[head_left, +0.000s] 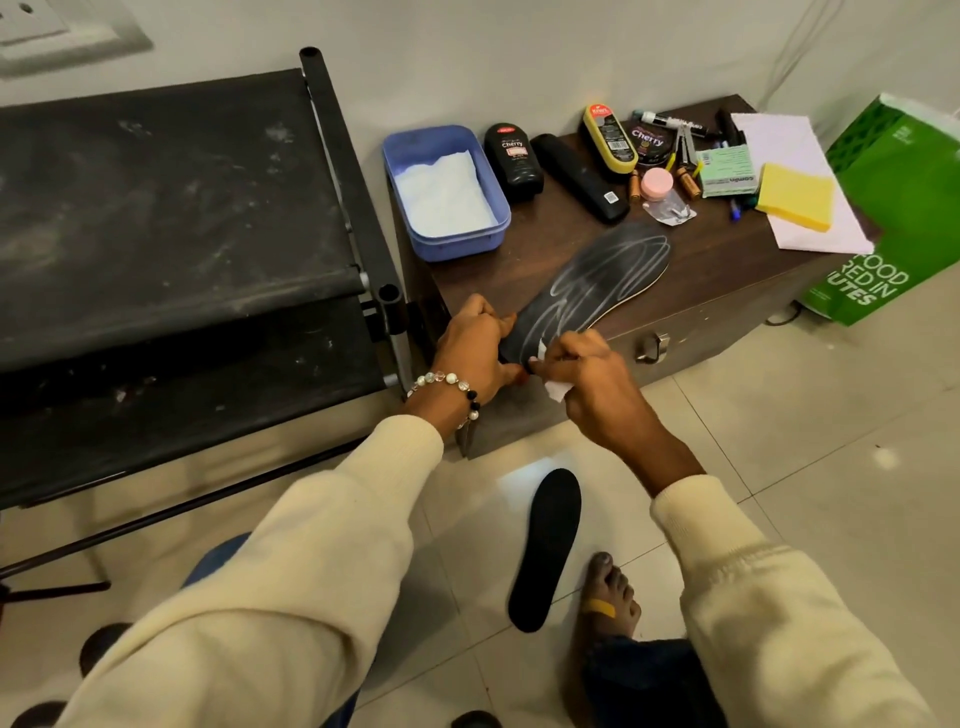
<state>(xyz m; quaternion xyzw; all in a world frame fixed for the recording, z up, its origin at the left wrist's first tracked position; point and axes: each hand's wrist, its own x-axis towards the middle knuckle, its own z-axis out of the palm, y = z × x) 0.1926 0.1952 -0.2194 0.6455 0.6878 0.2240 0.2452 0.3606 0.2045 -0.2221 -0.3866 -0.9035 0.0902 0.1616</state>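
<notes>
The left hand (475, 348) grips the insole (608, 275) by its heel; the right hand (592, 389) fingers (563, 358) pinch a tissue (558, 391) against it; white streaks cover it, so wiping seems barely begun; 1 spare insole (548, 545) waits on the floor.

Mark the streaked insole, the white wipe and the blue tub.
streaked insole (597, 283): head view, middle of its upper face.
white wipe (558, 389): head view, loose corner hanging down.
blue tub (457, 244): head view, near outer wall.

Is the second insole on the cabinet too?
No: the second insole lies on the floor tiles, near the bare foot, not on the cabinet.
</notes>
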